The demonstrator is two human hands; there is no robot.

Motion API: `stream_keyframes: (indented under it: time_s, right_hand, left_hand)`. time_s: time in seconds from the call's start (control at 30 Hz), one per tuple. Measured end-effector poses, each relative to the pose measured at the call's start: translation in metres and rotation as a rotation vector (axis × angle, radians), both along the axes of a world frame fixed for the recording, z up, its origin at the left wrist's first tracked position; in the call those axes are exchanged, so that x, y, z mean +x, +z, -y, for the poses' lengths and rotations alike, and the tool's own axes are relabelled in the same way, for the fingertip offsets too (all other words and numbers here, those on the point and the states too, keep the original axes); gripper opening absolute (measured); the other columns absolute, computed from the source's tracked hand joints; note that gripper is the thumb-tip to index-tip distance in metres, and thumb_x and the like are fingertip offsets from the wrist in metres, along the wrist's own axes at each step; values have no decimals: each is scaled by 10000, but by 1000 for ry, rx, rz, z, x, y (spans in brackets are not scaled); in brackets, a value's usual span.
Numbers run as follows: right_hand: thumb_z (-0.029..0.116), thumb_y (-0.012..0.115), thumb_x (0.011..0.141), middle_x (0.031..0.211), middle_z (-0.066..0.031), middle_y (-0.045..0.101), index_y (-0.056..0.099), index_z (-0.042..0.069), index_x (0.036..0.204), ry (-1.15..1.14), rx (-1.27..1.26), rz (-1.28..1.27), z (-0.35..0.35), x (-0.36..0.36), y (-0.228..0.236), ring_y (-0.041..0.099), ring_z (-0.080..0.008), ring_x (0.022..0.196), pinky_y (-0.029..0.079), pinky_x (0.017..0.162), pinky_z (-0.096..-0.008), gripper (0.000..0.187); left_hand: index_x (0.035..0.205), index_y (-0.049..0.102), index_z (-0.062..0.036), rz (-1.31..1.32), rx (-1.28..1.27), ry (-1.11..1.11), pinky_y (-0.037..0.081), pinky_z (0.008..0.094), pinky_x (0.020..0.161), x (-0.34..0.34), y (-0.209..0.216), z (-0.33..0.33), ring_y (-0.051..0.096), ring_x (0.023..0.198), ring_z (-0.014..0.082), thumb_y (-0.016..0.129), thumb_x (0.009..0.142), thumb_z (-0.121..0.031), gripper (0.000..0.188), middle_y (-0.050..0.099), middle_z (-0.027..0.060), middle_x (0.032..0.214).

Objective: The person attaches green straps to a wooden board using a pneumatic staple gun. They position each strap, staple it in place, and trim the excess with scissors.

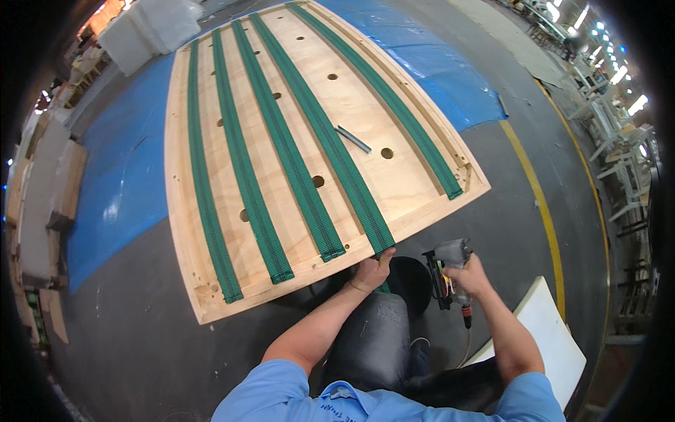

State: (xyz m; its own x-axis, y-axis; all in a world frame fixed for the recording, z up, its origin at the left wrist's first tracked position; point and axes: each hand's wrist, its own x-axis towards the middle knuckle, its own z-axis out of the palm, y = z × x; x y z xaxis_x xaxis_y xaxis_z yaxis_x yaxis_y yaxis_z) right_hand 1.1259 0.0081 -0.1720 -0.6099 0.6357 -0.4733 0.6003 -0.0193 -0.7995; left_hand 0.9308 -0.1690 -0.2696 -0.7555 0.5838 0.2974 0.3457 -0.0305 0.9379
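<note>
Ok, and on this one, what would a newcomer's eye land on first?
Most likely the five green straps running lengthwise over the big pale wooden frame that fills the upper middle. Next, the grey gun-shaped tool in the right hand, just off the frame's near edge, while the left hand grips the fourth strap from the left at that edge.

Head camera, left fisheye of pair | vantage: above, just behind near edge of pale, rectangular wooden frame (422,218) | facing: forward, downward | range: near edge close, far end distant
</note>
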Motion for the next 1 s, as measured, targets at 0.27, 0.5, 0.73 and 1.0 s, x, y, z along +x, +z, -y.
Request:
stream_keyframes:
  time_s: [0.27,0.5,0.73,1.0]
  right_hand:
    - [99,768,882,738,-44,626,631,-15,1093,108,-137,-55,64,-70,191,628,-137,609,518,559,-309,276]
    - [142,726,931,811,-32,608,565,1,1138,153,-23,37,96,-128,196,573,-104,585,474,520,-273,297]
    - [136,710,948,841,-40,601,528,14,1171,90,16,63,106,-143,185,535,-103,569,455,502,-277,312]
    - [95,700,947,823,-32,593,501,20,1199,71,17,97,111,-147,181,521,-99,548,443,478,-280,330]
  left_hand:
    - [1277,629,-39,-250,17,-36,420,490,1047,-10,5,-4,572,1204,404,625,995,-411,467,636,175,1281]
    - [1416,540,-114,-445,-121,-110,367,489,1126,-24,6,-1,476,1350,381,590,1005,-382,494,531,142,1457]
    - [1429,531,-147,-371,-124,-199,353,499,1135,-28,20,3,460,1369,376,526,1025,-412,483,525,135,1468]
    - [1370,586,-141,-367,-41,-207,407,496,1086,-31,32,5,532,1294,374,591,1001,-335,416,583,139,1387]
